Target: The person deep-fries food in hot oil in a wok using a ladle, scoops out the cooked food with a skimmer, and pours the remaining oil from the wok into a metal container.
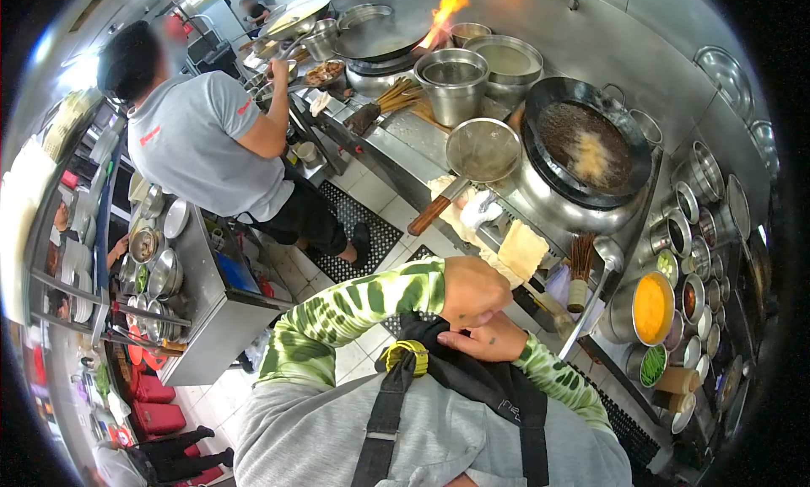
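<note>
Strainer [483,150] by the wok [561,87] seems to overhang the front edge of the worktop [407,144]; our sleeve [363,301] could knock it (frying oil [558,120] sits near). Our left hand [477,286] and right hand [494,339] meet over the black apron [483,379] at our chest; their grip we cannot tell.

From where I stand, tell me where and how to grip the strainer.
Take the strainer by its wooden handle, probably from the near left: the handle slants toward you, its end apparently past the edge of the counter, with the mesh farther away.
</note>
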Available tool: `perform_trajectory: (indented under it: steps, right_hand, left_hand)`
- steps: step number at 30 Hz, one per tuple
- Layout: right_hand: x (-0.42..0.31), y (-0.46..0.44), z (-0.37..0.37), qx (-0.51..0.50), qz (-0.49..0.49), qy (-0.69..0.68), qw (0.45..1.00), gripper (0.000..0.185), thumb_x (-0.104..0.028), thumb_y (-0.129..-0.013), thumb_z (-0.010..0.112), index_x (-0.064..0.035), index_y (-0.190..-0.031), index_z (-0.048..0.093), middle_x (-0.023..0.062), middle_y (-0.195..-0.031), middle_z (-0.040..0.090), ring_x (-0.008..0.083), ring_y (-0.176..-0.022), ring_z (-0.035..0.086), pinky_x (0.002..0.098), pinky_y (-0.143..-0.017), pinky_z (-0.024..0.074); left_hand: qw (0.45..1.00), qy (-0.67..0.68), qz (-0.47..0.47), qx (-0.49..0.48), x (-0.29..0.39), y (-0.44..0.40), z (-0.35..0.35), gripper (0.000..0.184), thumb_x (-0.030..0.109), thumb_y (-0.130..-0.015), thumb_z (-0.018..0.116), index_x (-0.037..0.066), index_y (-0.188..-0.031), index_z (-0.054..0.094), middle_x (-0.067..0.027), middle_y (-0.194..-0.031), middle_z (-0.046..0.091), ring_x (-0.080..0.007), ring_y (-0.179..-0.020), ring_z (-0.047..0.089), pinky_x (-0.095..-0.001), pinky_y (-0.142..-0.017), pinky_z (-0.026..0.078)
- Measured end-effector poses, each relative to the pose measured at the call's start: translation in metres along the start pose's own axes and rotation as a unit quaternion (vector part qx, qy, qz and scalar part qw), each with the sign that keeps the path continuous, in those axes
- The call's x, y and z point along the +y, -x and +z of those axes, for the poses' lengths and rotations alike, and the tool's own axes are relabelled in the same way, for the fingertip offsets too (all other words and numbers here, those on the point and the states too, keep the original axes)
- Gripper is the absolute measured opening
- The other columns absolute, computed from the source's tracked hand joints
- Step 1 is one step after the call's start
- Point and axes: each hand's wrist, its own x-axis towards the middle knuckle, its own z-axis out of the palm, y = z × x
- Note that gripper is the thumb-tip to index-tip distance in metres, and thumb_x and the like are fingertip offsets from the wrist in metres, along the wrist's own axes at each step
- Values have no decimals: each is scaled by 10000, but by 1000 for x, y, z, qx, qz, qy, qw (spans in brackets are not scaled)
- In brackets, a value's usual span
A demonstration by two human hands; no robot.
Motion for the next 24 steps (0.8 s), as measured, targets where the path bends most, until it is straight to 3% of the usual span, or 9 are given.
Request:
perform_trajectory:
  steps: [6, 9, 12, 15, 17, 22, 24]
  right_hand:
    - [1, 0, 2, 44, -25, 4, 999, 307, -339, -874, 648, -54, -986, 679, 115, -989, 668, 300, -950, 626, 385, -827, 488]
    - [-4, -2, -2, -26, 56, 5, 998, 295, -340, -872, 654, -59, -962, 676, 103, -937, 672, 287, -886, 634, 378, -776, 494]
    - [10, 1, 13, 62, -30, 28, 997, 272, -328, -862, 676, -57, -880, 665, 86, -874, 658, 271, -824, 626, 374, -724, 488]
    - [-1, -1, 9, 78, -24, 19, 997, 269, -274, -845, 703, -47, -717, 637, 96, -657, 575, 235, -624, 572, 356, -571, 428]
    - [-1, -1, 10, 80, -25, 15, 996, 263, -279, -829, 722, -47, -729, 652, 102, -633, 565, 238, -603, 573, 358, -550, 424]
    - [-17, 2, 5, 17, 151, 15, 988, 317, -369, -885, 659, -59, -817, 665, 104, -667, 603, 205, -600, 604, 310, -559, 459]
    - [-12, 1, 6, 20, 115, 31, 993, 319, -366, -886, 658, -54, -822, 663, 104, -670, 604, 196, -601, 606, 310, -564, 461]
  left_hand:
    - [1000, -5, -7, -2, -1, 0, 3, 236, 238, -740, 569, 11, -800, 555, -162, -828, 577, -371, -777, 609, -456, -652, 491]
    - [999, 5, 29, 15, -5, -2, 10, 224, 239, -736, 568, 18, -772, 552, -160, -797, 569, -364, -767, 607, -446, -638, 491]
    - [998, -6, 36, 52, -8, 0, 14, 215, 241, -715, 577, 28, -723, 546, -156, -760, 570, -355, -757, 605, -428, -624, 490]
    - [998, -22, 17, 48, -9, -4, 16, 187, 226, -693, 581, 40, -695, 568, -152, -758, 596, -354, -761, 608, -432, -640, 488]
    - [998, -11, 14, 62, -13, -5, 19, 170, 212, -677, 591, 43, -691, 595, -152, -744, 611, -358, -756, 609, -433, -647, 486]
    - [996, 77, 1, 42, -16, -4, 14, 235, 260, -724, 626, 26, -726, 633, -147, -757, 646, -337, -758, 635, -406, -647, 497]
    - [995, 98, 2, 29, -17, -3, 11, 271, 290, -745, 635, 20, -752, 652, -146, -767, 661, -322, -757, 646, -400, -649, 504]
